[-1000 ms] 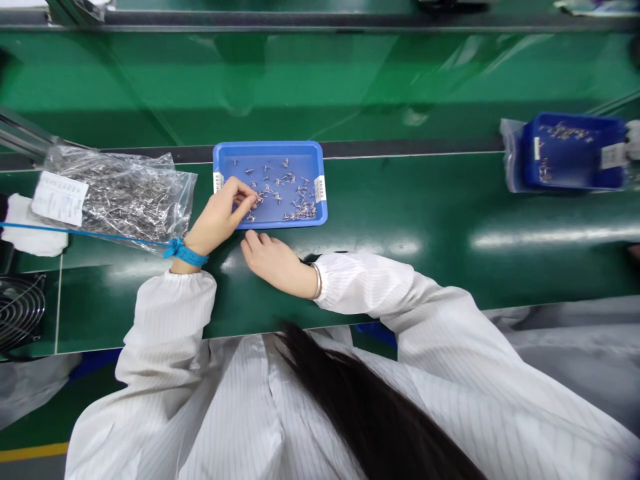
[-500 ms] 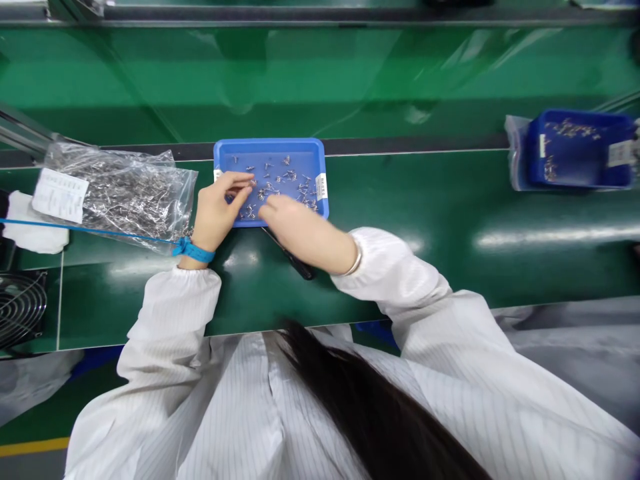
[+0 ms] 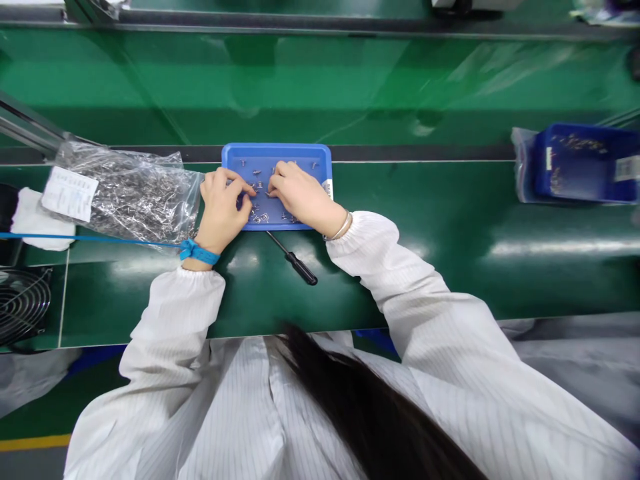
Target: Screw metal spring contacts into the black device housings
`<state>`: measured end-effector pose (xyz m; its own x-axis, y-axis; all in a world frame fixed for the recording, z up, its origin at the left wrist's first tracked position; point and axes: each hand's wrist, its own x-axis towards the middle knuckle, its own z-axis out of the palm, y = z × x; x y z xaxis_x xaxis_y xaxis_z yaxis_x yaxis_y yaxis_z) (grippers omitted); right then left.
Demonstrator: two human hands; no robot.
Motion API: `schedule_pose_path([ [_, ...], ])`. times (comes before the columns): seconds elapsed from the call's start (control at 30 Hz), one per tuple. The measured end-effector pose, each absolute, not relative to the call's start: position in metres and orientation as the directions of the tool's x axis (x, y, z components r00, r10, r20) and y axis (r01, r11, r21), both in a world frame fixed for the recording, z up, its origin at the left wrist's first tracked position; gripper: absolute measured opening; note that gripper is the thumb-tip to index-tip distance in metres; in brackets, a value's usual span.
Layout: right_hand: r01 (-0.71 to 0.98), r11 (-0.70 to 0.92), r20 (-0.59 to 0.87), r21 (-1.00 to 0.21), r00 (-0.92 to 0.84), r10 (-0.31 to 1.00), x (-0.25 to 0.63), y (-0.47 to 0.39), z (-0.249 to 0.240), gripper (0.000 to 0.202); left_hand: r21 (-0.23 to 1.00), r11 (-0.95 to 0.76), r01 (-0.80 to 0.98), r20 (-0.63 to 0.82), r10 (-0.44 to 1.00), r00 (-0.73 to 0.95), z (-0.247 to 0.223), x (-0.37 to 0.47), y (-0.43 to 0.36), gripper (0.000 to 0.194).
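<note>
Here we log the clear bag (image 3: 143, 197), just left of the left hand (image 3: 223, 210), then the blue tray (image 3: 277, 148) under that and the right hand (image 3: 304, 197). Both bunch their fingertips; pinching what, we cannot tell. Screwdriver (image 3: 300, 267) lies bodyward of them, small metal pieces (image 3: 261, 218) in the tray between.

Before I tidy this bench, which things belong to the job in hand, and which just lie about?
Job, apparently: small silvery metal parts; shallow blue plastic tray; perhaps clear plastic bag of metal pieces.

Seemingly idle: black-handled screwdriver; round wire fan guard; dark-blue plastic bin.
</note>
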<state>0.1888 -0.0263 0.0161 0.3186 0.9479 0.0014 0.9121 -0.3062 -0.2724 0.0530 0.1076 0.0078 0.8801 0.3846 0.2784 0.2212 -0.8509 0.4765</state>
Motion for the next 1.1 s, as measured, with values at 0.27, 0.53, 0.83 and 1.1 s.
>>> schedule_pose_path([
  [0.27,0.869,-0.319,0.051,-0.379,0.364,0.93,0.203,-0.033,0.027,0.024,0.462,-0.857,0.228,0.286,0.387,0.877,0.002,0.052,0.116,0.017],
  [0.53,0.804,-0.542,-0.006,-0.244,0.558,0.83,0.219,-0.04,0.031,0.028,0.425,-0.867,0.26,0.306,0.408,0.86,-0.008,0.055,0.122,0.01],
  [0.83,0.872,-0.351,-0.003,-0.342,0.373,0.928,0.183,-0.013,0.031,0.024,0.57,-0.818,0.08,0.395,0.358,0.846,-0.005,0.056,0.124,0.005],
  [1.1,0.846,-0.349,0.097,-0.403,0.418,0.903,0.202,0.014,0.025,0.02,0.712,-0.699,0.075,0.403,0.493,0.771,-0.001,0.057,0.12,0.025],
])
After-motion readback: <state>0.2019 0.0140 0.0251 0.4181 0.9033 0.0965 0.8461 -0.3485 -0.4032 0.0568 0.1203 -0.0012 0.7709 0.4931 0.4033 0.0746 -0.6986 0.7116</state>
